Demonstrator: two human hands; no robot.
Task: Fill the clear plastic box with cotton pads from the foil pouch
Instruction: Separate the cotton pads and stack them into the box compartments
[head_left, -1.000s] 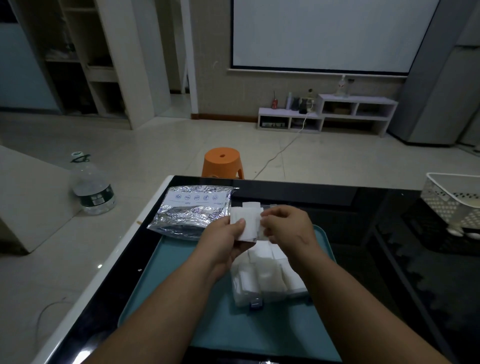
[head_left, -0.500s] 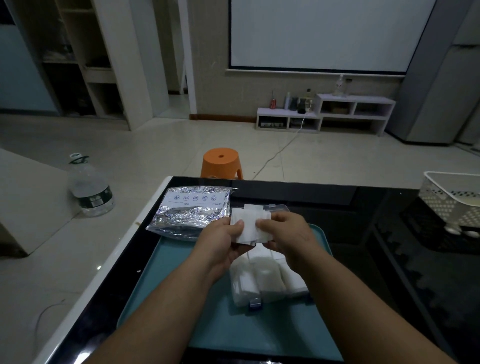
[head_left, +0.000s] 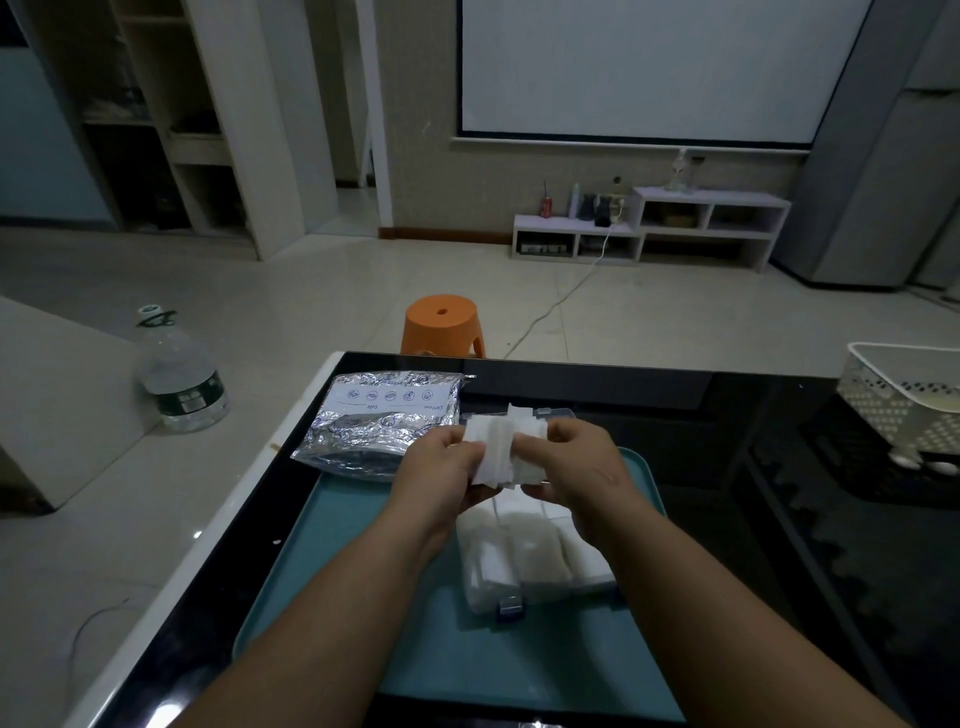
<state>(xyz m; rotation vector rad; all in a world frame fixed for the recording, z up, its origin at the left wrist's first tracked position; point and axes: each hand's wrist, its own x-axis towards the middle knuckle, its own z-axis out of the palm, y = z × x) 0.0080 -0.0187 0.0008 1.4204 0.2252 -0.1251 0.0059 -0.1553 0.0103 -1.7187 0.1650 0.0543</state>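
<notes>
While the clear plastic box (head_left: 540, 561) on the tray (head_left: 363, 623) is seen nearly packed with white rows, a stack of cotton pads (head_left: 498, 452) is held just above its far end, with the left grip (head_left: 441, 467) and right grip (head_left: 576, 462) both clenched on it. The stack appears to be being squared up; next, lowering it into whatever gap remains is called for. Beyond, the foil pouch (head_left: 379, 421) is left lying at the tray's far left corner.

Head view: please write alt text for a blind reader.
The left hand and right hand pinch a stack of cotton pads over the pad-filled clear plastic box on a teal tray; a foil pouch lies to its left.
</notes>
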